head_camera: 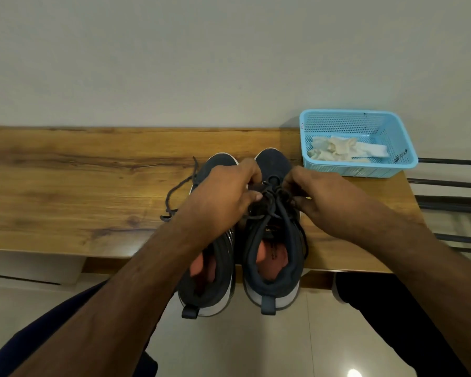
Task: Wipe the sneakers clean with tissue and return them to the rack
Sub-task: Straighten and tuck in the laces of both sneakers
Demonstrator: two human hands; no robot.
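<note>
Two dark navy sneakers with orange insoles stand side by side on a wooden bench, heels hanging over its front edge. Over the right sneaker, my left hand and my right hand both pinch its dark laces at the knot. My left forearm crosses above the left sneaker and hides its middle. That shoe's laces trail loose onto the wood to the left. Crumpled white tissues lie in a blue basket.
The light blue plastic basket sits on the bench's right end against a plain wall. Black metal bars of a rack show at the far right. Pale tiled floor lies below the bench.
</note>
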